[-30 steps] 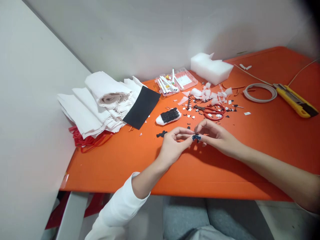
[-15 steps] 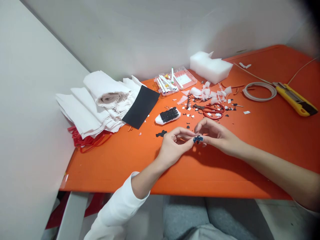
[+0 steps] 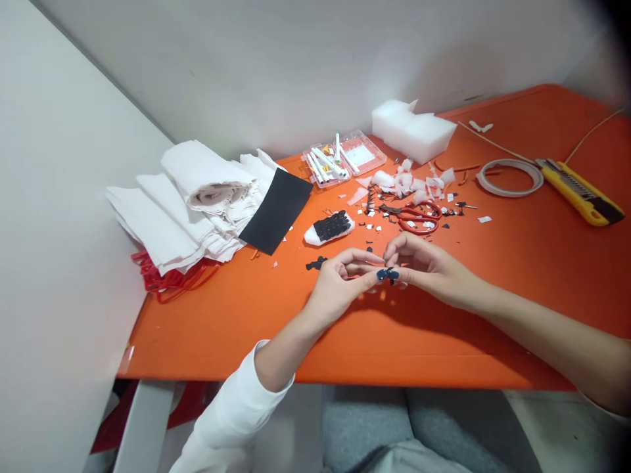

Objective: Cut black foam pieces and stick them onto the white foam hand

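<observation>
My left hand [image 3: 340, 281] and my right hand [image 3: 428, 266] meet above the orange table, thumbs and fingertips pinched close together. Between the tips shows a small black piece [image 3: 391, 278], mostly covered by the dark-painted nails. Just beyond the hands lies a white foam piece [image 3: 312, 235] with overlapping black pieces [image 3: 333, 225] covering most of its top. Beside my left hand is a little pile of black cut pieces [image 3: 316, 263]. Red-handled scissors [image 3: 419, 217] rest past my right hand among black and white scraps.
White folded paper [image 3: 167, 203] is stacked at the left with a black sheet [image 3: 277, 211] against it. Farther back are a clear case of markers [image 3: 329, 164], foam scraps [image 3: 404, 180] and a white foam block [image 3: 414, 131]. A tape roll [image 3: 510, 179] and yellow utility knife [image 3: 584, 194] lie right.
The thumbs have shifted slightly and more of the black piece shows below them. Both hands keep their pinch; the view has moved a little.
</observation>
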Motion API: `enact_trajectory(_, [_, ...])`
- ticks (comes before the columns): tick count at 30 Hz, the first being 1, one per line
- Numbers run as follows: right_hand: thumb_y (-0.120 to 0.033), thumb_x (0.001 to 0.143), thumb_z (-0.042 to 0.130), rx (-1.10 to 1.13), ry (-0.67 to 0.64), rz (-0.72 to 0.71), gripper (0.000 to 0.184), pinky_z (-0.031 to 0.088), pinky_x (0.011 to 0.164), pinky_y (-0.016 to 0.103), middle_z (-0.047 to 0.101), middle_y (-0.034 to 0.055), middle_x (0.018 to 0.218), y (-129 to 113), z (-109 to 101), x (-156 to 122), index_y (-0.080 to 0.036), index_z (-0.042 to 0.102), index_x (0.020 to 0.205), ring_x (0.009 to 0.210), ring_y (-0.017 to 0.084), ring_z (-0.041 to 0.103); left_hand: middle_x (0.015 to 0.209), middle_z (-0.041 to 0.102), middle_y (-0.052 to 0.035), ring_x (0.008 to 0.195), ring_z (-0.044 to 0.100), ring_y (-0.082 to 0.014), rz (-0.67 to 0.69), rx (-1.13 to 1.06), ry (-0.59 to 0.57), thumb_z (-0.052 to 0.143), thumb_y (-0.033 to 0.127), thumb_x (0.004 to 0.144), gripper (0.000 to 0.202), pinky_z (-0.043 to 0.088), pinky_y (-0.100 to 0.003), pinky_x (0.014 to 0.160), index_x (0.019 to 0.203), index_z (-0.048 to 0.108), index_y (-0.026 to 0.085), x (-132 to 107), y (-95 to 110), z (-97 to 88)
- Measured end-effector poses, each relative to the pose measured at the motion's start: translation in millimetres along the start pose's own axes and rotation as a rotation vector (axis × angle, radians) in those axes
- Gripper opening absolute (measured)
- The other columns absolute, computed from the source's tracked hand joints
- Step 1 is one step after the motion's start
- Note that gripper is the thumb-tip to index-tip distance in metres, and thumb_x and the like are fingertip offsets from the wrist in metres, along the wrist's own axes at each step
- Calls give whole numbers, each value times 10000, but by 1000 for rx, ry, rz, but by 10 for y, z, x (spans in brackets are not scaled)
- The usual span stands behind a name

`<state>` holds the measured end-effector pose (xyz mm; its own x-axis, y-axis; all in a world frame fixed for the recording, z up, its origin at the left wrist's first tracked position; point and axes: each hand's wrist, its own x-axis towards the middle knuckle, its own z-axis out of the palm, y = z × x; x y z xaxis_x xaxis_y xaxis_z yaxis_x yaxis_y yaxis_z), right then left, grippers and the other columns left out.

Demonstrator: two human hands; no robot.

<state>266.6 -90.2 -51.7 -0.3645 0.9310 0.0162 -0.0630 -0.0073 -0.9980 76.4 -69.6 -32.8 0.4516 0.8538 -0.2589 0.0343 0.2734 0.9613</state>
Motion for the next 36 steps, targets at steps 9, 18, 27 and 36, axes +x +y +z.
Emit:
enact_trajectory(9, [-360, 857, 636, 8, -19, 10, 207, 466, 633, 241, 542, 0, 835, 21, 3, -9, -231, 519, 969, 729, 126, 553, 855, 711, -59, 781, 672, -150, 77, 94, -4, 751, 320, 705, 254, 477, -199, 598, 865, 644, 155, -2, -16, -4])
enact_trajectory(18, [-364, 819, 678, 107, -39, 54, 239, 474, 621, 250, 557, -14, 795, 8, 23, -5, -230, 519, 936, 670, 116, 545, 734, 705, -30, 651, 656, -117, 40, -7, -58, 755, 244, 701, 289, 483, -199, 598, 942, 615, 164, -4, -35, -10])
enact_trajectory(27, [-403, 855, 632, 143, -11, 20, 232, 477, 605, 248, 571, 0, 785, 10, 0, 3, -220, 537, 962, 659, 121, 555, 754, 701, -22, 657, 649, -101, -65, -92, 15, 780, 293, 682, 314, 509, -190, 608, 923, 630, 159, 27, -33, -23])
enact_trajectory(36, [-345, 879, 608, 30, -6, 10, 153, 478, 610, 233, 580, 11, 868, 5, 2, 13, -217, 544, 933, 712, 118, 577, 758, 696, -26, 648, 653, -105, -92, -125, 71, 802, 331, 650, 372, 532, -198, 595, 933, 647, 148, 58, -60, -39])
